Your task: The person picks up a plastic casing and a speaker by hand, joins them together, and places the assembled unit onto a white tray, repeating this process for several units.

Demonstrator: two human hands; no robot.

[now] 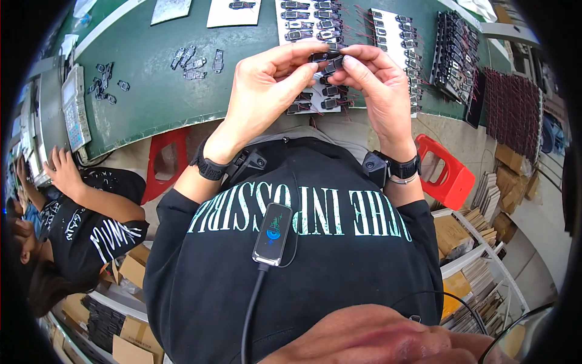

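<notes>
Both my hands are raised over the near edge of the green table (145, 109). Between finger and thumb, my left hand (270, 82) pinches a small black part (319, 57) that looks like a speaker module. My right hand (379, 82) pinches at a black piece (334, 64) right beside it; whether the two are joined I cannot tell. Just beyond and below my fingers lies a white board (317, 103) with rows of similar parts and thin red wires. My fingertips hide some of that board.
Loose black parts lie in two groups (108, 82) (197, 62) on the left of the table. Another filled white board (394, 36) and a dark rack of parts (454, 54) stand right. Red stools (167, 158) (445, 173) flank me. A co-worker's hand (63, 173) is at far left.
</notes>
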